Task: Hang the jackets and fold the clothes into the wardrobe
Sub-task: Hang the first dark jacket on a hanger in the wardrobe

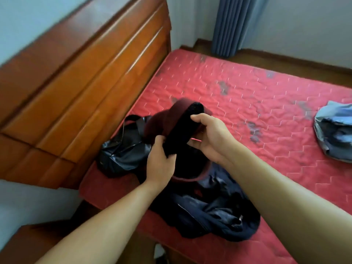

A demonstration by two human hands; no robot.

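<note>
1. A maroon garment point(165, 119) with a dark lining was held up over the near left part of the red quilted mattress point(247, 96).
2. The left hand point(161, 161) gripped its lower dark edge, fingers curled round the cloth.
3. The right hand point(211, 136) pinched the upper fold between thumb and fingers.
4. A shiny black jacket point(122, 151) lay crumpled just to the left, beside the wooden headboard point(85, 73).
5. A navy garment point(213, 216) lay heaped beneath the arms.
6. A denim piece point(335, 130) rested well apart at the right edge.
</note>
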